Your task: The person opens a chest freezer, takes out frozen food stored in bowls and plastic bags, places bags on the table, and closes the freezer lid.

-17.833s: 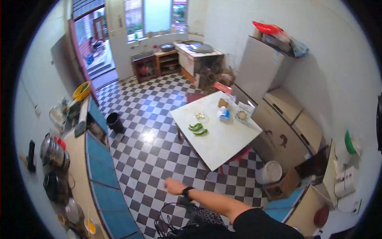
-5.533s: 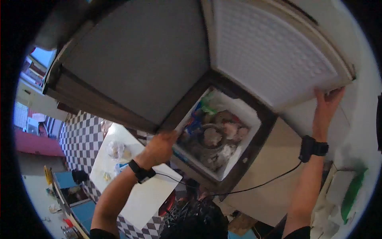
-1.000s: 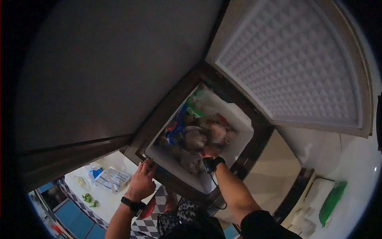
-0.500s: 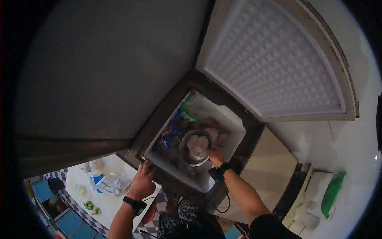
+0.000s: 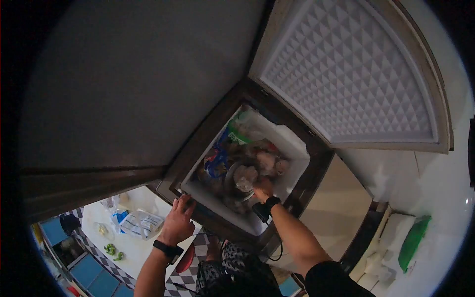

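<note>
Inside an open chest freezer [image 5: 195, 190], my right hand [image 5: 263, 188] is closed on the near right rim of a round metal bowl [image 5: 229, 182]. A pale, pinkish lump [image 5: 245, 177] that looks frozen sits in the bowl. The bowl is among frosted packages, and my fingertips are partly hidden by the hand. My left hand [image 5: 179, 220] rests on the freezer's front left edge, its fingers extended over the rim and holding nothing. Around the bowl lie a blue packet [image 5: 216, 166], a green bag [image 5: 239, 134] and pinkish frozen lumps [image 5: 266, 161].
The raised freezer lid [image 5: 351, 79] stands at the upper right. A large dark panel [image 5: 133, 94] rises at the left. On a white table [image 5: 133, 257] at lower left are green peppers [image 5: 110, 249] and plastic packages [image 5: 141, 224]. A green object [image 5: 414, 242] lies at far right.
The bowl, with my right hand on it, sits deeper among the packages and looks smaller. More of the frozen lumps behind it show. My left hand stays on the freezer edge.
</note>
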Demonstrator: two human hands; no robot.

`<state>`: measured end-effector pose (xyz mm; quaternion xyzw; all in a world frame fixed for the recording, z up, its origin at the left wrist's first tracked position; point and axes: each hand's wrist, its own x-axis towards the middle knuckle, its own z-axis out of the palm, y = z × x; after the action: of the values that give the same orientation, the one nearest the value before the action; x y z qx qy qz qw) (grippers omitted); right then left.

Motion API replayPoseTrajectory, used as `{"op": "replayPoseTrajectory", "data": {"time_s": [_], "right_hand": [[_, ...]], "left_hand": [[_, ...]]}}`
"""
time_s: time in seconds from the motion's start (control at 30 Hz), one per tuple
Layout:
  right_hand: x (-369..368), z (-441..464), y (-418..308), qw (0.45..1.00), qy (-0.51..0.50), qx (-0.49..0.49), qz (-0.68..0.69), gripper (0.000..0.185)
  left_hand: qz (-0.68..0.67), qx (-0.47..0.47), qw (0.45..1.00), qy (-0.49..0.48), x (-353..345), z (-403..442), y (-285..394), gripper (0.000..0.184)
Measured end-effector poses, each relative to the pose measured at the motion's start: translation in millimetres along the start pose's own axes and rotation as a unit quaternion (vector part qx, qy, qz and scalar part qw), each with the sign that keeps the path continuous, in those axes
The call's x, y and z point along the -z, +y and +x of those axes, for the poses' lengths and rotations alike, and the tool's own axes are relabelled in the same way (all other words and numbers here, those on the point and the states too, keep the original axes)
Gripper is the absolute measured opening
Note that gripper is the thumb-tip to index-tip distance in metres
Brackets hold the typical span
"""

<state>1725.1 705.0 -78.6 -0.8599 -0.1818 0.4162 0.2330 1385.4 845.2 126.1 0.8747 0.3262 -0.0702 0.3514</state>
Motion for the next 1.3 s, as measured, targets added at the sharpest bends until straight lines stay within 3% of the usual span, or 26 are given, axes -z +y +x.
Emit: {"op": "replayPoseTrajectory", "data": {"time_s": [0.1,0.17,0.2,0.23,0.3,0.43,0.47,0.5,0.57,0.67,0.7,0.73,0.8,0.83,0.9,0.97,1.0,1.07,1.2,1.23,1.3], "right_hand": [[31,-13,-15,0.997,0.038,0.05,-0.038,0.029],[63,-34,-37,0.985,-0.073,-0.056,0.148,0.039],[79,-32,-28,0.985,-0.071,-0.055,0.148,0.039],[103,-26,-10,0.969,-0.105,0.055,0.217,0.035],[137,-25,-5,0.935,-0.138,0.165,0.281,0.031],[184,-17,-31,0.929,0.018,-0.055,0.366,0.02],[187,-17,-25,0.929,0.019,-0.055,0.367,0.02],[185,-14,-8,0.972,-0.002,0.126,0.196,0.022],[171,-11,27,0.954,-0.023,0.297,0.012,0.024],[144,-21,40,0.966,-0.034,0.214,0.144,0.023],[144,-46,12,0.962,-0.058,0.057,0.262,0.022],[139,-62,-7,0.92,-0.079,-0.102,0.371,0.021],[134,-62,-11,0.936,-0.077,-0.151,0.31,0.025],[142,-58,-15,0.967,-0.139,-0.073,0.201,0.028],[164,-35,-20,0.976,-0.198,0.007,0.088,0.032],[187,-4,-9,0.973,-0.14,0.168,-0.072,0.036],[192,1,-10,0.961,-0.114,0.22,-0.125,0.038],[194,3,-11,0.845,0.035,0.412,-0.338,0.039],[154,2,26,0.887,0.046,0.323,-0.326,0.039],[144,-2,35,0.974,-0.019,0.221,-0.039,0.039],[138,-31,-5,0.987,-0.055,0.098,0.116,0.038]], "left_hand": [[-0.009,0.002,1.0,-0.004,-1,2,1,0.071],[0.019,-0.004,1.0,-0.01,-3,1,-4,0.071],[0.018,-0.006,1.0,-0.01,-1,2,-3,0.071],[0.007,-0.007,1.0,-0.01,1,1,-1,0.071],[-0.004,-0.008,1.0,-0.007,2,0,0,0.071],[0.007,-0.027,1.0,0.01,0,0,-1,0.07],[-0.005,-0.028,0.999,0.016,-1,-1,-1,0.07],[-0.005,-0.029,0.999,0.016,-2,-1,-2,0.07],[0.014,-0.027,0.999,0.012,-5,-2,-5,0.069],[0.019,-0.04,0.999,0.027,-9,-1,-6,0.068],[0.019,-0.038,0.999,0.025,-9,-1,-4,0.068],[0.023,-0.035,0.999,0.023,-8,-1,-3,0.068],[0.028,-0.033,0.999,0.018,-7,-1,-2,0.068],[0.028,-0.025,0.999,0.011,-7,-1,-2,0.068],[0.03,-0.016,0.999,0.004,-6,0,-2,0.068],[0.014,-0.015,1.0,0.002,-3,0,1,0.068],[0.016,-0.014,1.0,0.004,-3,-1,1,0.068],[-0.002,-0.003,1.0,0.002,-4,0,1,0.069],[-0.003,0.004,1.0,-0.001,-1,0,6,0.07],[0.006,-0.004,1.0,0.006,-3,0,5,0.07],[0.014,-0.011,1.0,0.011,-4,1,3,0.07]]}}
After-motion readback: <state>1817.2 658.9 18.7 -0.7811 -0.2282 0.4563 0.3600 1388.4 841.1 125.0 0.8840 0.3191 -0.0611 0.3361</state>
